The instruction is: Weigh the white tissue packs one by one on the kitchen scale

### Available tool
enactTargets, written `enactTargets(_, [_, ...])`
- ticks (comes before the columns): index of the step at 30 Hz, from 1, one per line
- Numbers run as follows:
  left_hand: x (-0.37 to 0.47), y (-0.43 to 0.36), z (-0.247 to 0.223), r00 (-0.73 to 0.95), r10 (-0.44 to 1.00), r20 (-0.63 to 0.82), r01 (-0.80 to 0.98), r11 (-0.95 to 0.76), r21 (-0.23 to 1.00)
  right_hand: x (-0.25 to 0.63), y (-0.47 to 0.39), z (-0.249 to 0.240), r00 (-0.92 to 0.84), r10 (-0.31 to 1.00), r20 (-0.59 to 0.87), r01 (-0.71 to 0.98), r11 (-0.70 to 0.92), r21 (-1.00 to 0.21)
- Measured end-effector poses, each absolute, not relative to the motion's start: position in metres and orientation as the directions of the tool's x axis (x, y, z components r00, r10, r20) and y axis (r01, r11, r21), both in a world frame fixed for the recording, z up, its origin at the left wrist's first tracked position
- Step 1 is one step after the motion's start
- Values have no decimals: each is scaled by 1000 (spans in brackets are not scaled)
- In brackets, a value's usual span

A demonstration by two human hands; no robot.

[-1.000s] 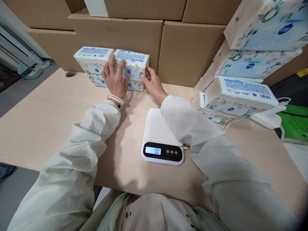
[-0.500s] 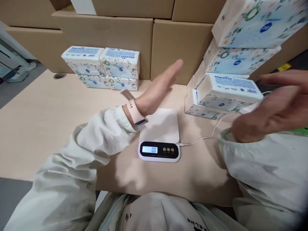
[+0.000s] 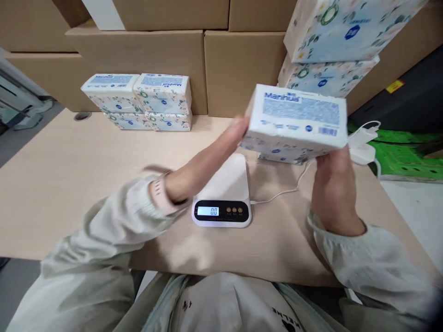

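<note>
A white flowered tissue pack [image 3: 297, 117] marked "Manhua" is held up between my two hands, slightly tilted. At its left end are the fingers of my left hand [image 3: 211, 159], with a pale pink watch strap on that wrist. My right hand [image 3: 335, 193] grips the lower right corner; its fingertips are hidden behind the pack. A white digital kitchen scale [image 3: 235, 180] lies on the table below, its lit display reading 0.0. Behind the held pack, a stack of tissue packs [image 3: 321, 80] rises, and another pack [image 3: 282, 157] shows under it.
Several tissue packs [image 3: 164, 99] stand in two layers at the back left of the table [image 3: 86, 184]. Cardboard boxes [image 3: 245, 74] form a wall behind. A white cable [image 3: 284, 193] runs from the scale to the right, near a green box [image 3: 411, 154].
My hands have come to both ends of the tissue pack and lifted it off the lower pack at the right. The camera view has shifted slightly.
</note>
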State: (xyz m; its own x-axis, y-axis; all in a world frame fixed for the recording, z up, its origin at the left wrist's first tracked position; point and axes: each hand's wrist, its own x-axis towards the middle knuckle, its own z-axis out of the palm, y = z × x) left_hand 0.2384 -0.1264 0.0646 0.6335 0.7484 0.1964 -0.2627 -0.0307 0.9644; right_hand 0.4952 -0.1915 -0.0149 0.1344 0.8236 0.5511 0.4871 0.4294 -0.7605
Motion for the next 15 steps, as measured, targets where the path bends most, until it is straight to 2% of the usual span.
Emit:
enactTargets(2, [196,-156,65,632,758,161,-193,-47,980,470,-211,-20,123,872,474,368,403,-838])
enactTargets(5, [149,-188,45,616,784,76,-46,-61,997,439,-224,-28,-75,932,353,242,361,-901])
enactTargets(7, [131,-200,27,600,799,43,-12,-45,999,427,-224,-34,-178,928,327,199,360,-912])
enactTargets(12, [121,-203,-4,574,819,-5,32,-16,999,422,-214,-47,-240,930,279,188,327,-926])
enactTargets(15, [123,-196,-15,497,868,-7,68,-31,997,428,-221,-57,-185,945,269,275,313,-909])
